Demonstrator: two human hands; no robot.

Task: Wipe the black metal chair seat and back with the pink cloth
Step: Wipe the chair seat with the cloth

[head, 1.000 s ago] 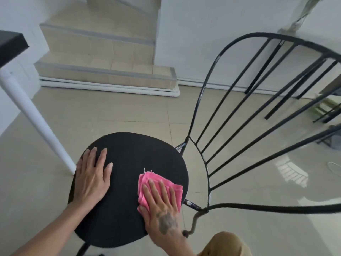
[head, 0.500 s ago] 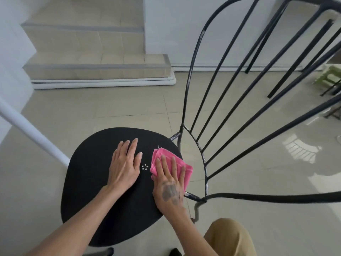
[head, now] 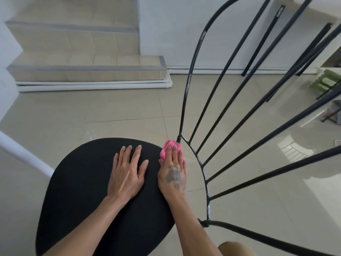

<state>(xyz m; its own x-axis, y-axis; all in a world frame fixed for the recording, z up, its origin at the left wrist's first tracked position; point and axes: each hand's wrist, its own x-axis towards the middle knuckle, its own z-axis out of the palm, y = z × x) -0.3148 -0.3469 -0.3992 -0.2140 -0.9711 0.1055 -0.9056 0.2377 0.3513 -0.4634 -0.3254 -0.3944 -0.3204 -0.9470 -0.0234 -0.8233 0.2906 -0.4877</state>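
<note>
Beige floor tile (head: 120, 108) under everything, pretty glossy over on the right. Closest to the camera is a knee in tan trousers (head: 236, 248), then both forearms reaching out over the chair seat (head: 83, 191).

Left hand (head: 127, 172) is laid flat near the middle of the seat, fingers straight and spread, gripping nothing. My guess is it's just there to lean on and stop the chair skating on the tile. Right hand (head: 172, 172) sits just beside it at the seat's back edge, fingers laid over the pink cloth (head: 168, 145) and pushing it down rather than clutching it. Can't see the thumb though. The cloth is all bunched up, poking out past the fingertips, right at the corner where the chair back (head: 182, 111) meets the seat. Looks like the seat pass is ending and the rods are up next.

Orientation: the seat is egg-shaped, long axis running near-left to far-right in view. The back rises on the person's right, so the chair faces left. Its rods fan up and away to the right from the rear rail. Paint looks chipped on that rail, so the cloth could snag there.

Further out: a white table leg (head: 22, 157) on the left, tiled steps (head: 83, 71) against the wall, a green stool (head: 324, 80) far right.
</note>
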